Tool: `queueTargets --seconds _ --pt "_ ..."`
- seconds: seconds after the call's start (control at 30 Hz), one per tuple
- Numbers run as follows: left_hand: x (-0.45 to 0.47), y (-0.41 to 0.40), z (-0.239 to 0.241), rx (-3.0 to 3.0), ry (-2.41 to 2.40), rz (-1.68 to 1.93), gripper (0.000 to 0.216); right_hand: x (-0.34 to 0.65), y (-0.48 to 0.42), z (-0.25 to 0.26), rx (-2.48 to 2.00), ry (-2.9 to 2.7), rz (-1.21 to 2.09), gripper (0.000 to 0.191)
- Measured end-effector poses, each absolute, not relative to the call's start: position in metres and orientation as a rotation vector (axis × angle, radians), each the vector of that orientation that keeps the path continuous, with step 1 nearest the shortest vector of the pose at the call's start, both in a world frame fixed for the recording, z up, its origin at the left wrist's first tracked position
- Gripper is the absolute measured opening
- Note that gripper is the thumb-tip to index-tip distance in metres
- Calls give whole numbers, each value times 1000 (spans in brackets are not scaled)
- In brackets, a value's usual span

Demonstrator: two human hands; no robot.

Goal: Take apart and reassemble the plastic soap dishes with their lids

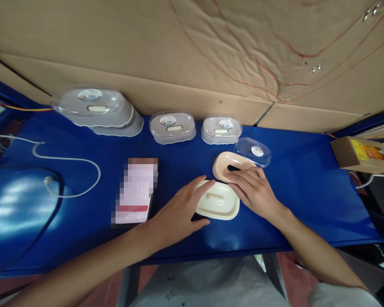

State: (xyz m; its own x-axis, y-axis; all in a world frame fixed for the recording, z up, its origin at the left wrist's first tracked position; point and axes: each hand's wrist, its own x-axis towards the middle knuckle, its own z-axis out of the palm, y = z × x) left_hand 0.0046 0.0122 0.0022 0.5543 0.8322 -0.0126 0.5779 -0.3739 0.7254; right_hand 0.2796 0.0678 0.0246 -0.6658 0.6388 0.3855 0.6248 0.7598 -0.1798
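A cream plastic lid [218,201] lies flat on the blue table [301,183] in front of me. My left hand [179,211] rests on the lid's left edge with fingers stretched out and thumb along its near side. My right hand [254,189] lies open on the lid's right edge, its fingertips reaching the rim of a peach-coloured tray [225,163] just behind. A clear plastic lid [252,152] with a round sticker leans against the back right of that tray.
Three closed clear containers stand along the back: a large one [96,108], a middle one [172,127] and a smaller one [221,128]. A pink booklet [136,190] lies left of my hands. A white cable [67,164] loops at left. A cardboard box [360,154] sits far right.
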Motion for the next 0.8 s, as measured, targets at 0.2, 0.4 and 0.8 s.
queueTargets --seconds 0.2,0.4,0.8 --pt "5 18 4 2037 1164 679 103 278 53 33 -843 -2435 72 48" --pt "4 21 0 1766 1201 876 110 273 40 35 -664 -2494 121 50" --pt "11 15 -4 1795 1179 915 102 262 38 29 -573 -2501 252 32"
